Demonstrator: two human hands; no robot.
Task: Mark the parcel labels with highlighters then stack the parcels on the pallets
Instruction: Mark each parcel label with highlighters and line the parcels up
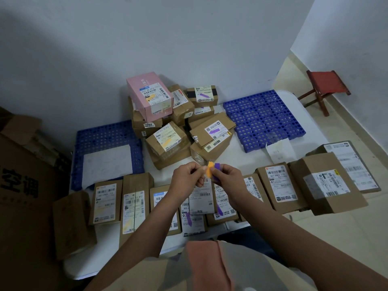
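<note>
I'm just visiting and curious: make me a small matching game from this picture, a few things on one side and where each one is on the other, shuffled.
Things:
1. pink box
2. red stool
3. orange highlighter
4. white sheet

Places:
A. lying on the left blue pallet
B. on the floor by the right wall
C. on top of the pile of parcels at the back
D. between the left hand and the right hand, beside a purple highlighter

Pairs: 1-C, 2-B, 3-D, 4-A
</note>
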